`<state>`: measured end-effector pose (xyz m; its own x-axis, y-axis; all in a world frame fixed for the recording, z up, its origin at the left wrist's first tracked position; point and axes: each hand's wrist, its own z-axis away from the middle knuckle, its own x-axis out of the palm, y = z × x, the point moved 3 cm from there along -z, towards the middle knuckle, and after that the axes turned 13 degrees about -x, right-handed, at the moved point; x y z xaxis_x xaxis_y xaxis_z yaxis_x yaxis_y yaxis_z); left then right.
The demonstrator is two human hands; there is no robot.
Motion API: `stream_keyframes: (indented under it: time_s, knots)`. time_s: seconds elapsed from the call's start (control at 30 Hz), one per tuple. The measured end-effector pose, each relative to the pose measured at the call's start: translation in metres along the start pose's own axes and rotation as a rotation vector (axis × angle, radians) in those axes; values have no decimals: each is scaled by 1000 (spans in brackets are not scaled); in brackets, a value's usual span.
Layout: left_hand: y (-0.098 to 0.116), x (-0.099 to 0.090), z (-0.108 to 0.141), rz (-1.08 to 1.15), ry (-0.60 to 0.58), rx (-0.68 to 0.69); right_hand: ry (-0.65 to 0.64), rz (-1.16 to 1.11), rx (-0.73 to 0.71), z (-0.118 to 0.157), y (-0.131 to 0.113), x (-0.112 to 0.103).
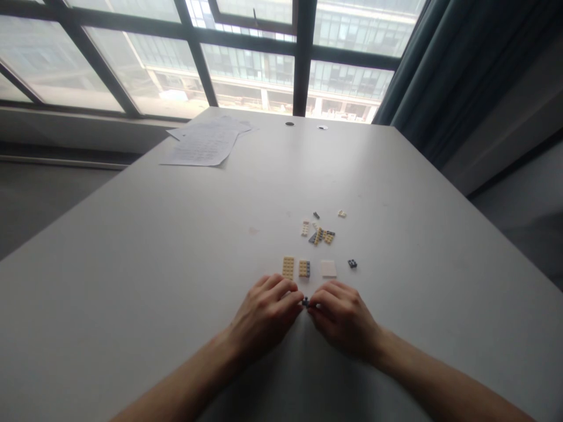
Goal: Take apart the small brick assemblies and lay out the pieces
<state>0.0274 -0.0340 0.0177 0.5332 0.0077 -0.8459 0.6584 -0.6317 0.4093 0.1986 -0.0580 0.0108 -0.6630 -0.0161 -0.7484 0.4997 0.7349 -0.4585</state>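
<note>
My left hand (pixel 271 305) and my right hand (pixel 341 313) meet over the near part of the table, both closed in a pinch. Between their fingertips is a small dark grey building brick (pixel 305 302), mostly covered by the fingers. Just beyond my left hand lies a tan studded plate (pixel 288 267). Beside it sits a tan and grey block of joined bricks (pixel 304 268). A flat white square tile (pixel 328 269) lies just past my right hand, with a dark studded brick (pixel 352 264) to its right.
Farther back on the white table (pixel 176 252) are a white studded plate (pixel 305 228), a pile of tan and grey pieces (pixel 322 235), a small grey piece (pixel 316 215) and a pale piece (pixel 342 214). Printed papers (pixel 204 143) lie at the far left, near the window.
</note>
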Motion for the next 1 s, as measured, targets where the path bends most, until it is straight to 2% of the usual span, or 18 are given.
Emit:
stream_keyframes:
  time_s: [0.23,0.77,1.0]
  knots:
    - [-2,1,1,-5,-27,-30,17,-48,104,1,4,0]
    - [-3,0,0,-18,-51,-96,5,-117,170,3,9,0]
    - [-2,2,0,-19,-66,-86,-9,-51,215,4,6,-2]
